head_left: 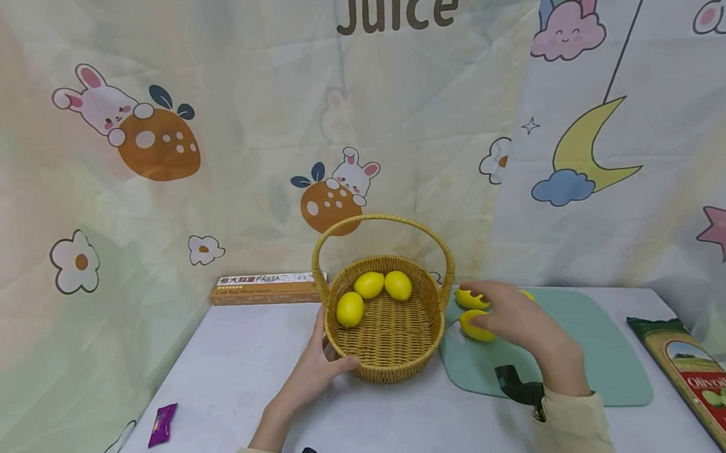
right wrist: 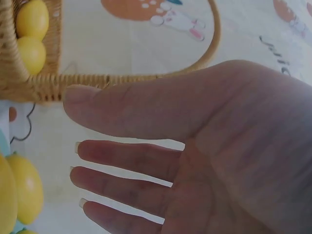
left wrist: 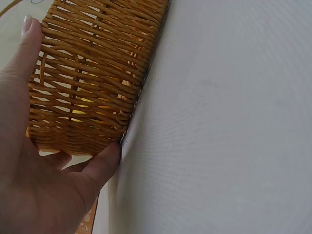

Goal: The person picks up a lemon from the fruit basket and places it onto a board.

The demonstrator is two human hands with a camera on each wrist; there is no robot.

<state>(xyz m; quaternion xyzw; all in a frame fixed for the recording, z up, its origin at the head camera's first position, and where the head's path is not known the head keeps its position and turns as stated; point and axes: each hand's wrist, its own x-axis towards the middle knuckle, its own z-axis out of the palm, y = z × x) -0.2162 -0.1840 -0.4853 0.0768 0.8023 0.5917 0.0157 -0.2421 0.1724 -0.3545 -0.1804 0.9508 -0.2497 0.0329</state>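
A wicker basket [head_left: 400, 341] with a tall handle stands on the table, with three yellow lemons [head_left: 369, 285] inside toward its back and left. My left hand [head_left: 313, 366] grips the basket's left side, thumb at the front and fingers round the wall; the left wrist view shows the fingertips low by its base. To the right, my right hand [head_left: 522, 317] hovers over several more lemons [head_left: 476, 326] on a green mat [head_left: 598, 371], partly hiding them. In the right wrist view its fingers [right wrist: 126, 156] are extended and apart, with nothing between them and the thumb.
Behind the basket on the left lies a pasta box [head_left: 261, 289]. A small purple packet [head_left: 162, 425] is at the table's left front. An olive oil packet [head_left: 710, 386] lies along the right edge. A printed curtain [head_left: 248, 157] hangs behind the table.
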